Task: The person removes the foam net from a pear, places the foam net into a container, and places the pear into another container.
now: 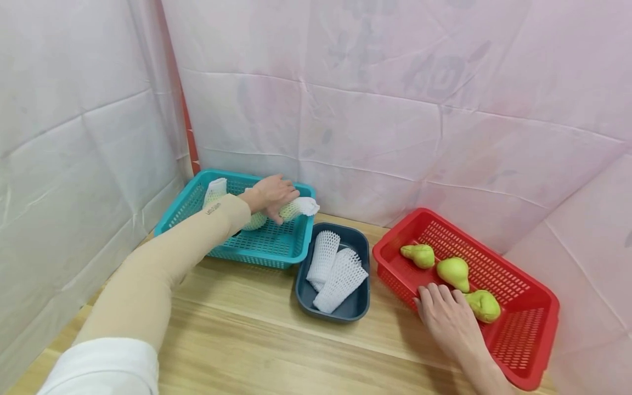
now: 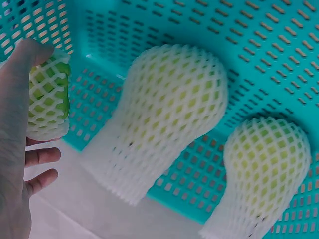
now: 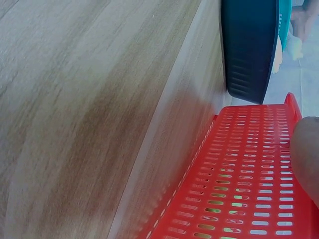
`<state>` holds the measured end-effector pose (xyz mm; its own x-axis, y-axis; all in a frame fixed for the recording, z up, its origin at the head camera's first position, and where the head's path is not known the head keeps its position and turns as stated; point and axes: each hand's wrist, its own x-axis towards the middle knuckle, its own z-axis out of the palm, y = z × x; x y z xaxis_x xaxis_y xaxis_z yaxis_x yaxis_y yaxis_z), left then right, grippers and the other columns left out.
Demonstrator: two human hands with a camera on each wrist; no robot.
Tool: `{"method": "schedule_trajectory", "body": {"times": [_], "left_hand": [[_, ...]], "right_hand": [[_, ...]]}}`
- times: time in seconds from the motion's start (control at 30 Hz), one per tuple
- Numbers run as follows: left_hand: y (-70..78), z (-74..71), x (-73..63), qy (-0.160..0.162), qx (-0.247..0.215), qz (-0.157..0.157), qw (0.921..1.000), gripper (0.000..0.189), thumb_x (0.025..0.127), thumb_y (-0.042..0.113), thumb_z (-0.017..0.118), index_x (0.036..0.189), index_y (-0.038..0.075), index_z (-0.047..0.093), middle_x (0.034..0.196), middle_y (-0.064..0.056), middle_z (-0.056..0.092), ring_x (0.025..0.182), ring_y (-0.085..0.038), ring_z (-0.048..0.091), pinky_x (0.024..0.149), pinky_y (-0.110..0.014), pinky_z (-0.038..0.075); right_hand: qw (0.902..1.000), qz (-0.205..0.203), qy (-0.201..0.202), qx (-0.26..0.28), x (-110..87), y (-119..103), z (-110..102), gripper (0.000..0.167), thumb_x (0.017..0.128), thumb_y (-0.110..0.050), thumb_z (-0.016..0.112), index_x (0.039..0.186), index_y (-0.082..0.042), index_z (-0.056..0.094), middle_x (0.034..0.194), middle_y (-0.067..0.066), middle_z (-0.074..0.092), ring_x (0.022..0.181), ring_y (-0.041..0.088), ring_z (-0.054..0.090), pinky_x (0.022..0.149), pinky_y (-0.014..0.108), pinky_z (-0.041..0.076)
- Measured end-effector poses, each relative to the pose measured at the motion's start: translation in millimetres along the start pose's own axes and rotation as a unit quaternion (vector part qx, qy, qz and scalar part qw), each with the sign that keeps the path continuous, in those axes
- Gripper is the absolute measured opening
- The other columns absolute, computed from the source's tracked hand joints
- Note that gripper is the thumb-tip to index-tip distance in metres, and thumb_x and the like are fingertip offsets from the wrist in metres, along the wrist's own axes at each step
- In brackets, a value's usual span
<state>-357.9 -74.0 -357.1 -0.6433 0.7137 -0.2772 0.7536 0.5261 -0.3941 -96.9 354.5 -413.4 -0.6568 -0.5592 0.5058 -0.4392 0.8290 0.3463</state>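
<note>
My left hand point(image 1: 274, 193) is over the teal basket point(image 1: 291, 258) and holds a pear in a white foam net point(image 1: 298, 207). In the left wrist view, the thumb lies across this netted pear point(image 2: 49, 99), while two fingers stick out below it. Two more netted pears point(image 2: 174, 99) point(image 2: 266, 164) lie in that basket, partly hidden by my arm in the head view. My right hand point(image 1: 449, 318) grips the near rim of the red basket point(image 1: 530, 340), fingers over the edge. Beyond its fingers lie three bare green pears point(image 1: 453, 272).
Between the baskets stands a dark blue tray point(image 1: 306, 304) holding white foam nets point(image 1: 340, 280). Everything sits on a wooden table point(image 1: 257, 340). Pale cloth sheets point(image 1: 345, 137) hang close behind and at both sides.
</note>
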Motion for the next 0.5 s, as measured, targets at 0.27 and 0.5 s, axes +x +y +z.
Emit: {"method": "schedule_trajectory", "body": {"times": [0.27, 0.5], "left_hand": [[-5.9, -15.7, -11.9, 0.044, -0.013, -0.012, 0.9989, 0.081, 0.087, 0.070, 0.068, 0.139, 0.010, 0.053, 0.137, -0.012, 0.066, 0.128, -0.032, 0.060, 0.110, -0.051, 0.046], [1.9, -25.7, -19.6, 0.101, -0.014, -0.015, 0.9947, 0.079, 0.086, 0.073, 0.065, 0.133, 0.009, 0.055, 0.130, -0.011, 0.068, 0.119, -0.031, 0.061, 0.102, -0.049, 0.049]], "right_hand": [[1.0000, 0.000, 0.003, 0.000, 1.9, 0.1, -1.6, 0.044, 0.112, -0.029, 0.032, 0.093, 0.001, 0.057, 0.078, 0.011, 0.047, 0.071, 0.032, 0.047, 0.066, 0.042, 0.036], [1.0000, 0.002, 0.004, -0.001, 1.5, 0.5, -1.6, 0.043, 0.112, -0.029, 0.033, 0.093, 0.001, 0.057, 0.078, 0.011, 0.048, 0.070, 0.032, 0.047, 0.066, 0.042, 0.036]]}}
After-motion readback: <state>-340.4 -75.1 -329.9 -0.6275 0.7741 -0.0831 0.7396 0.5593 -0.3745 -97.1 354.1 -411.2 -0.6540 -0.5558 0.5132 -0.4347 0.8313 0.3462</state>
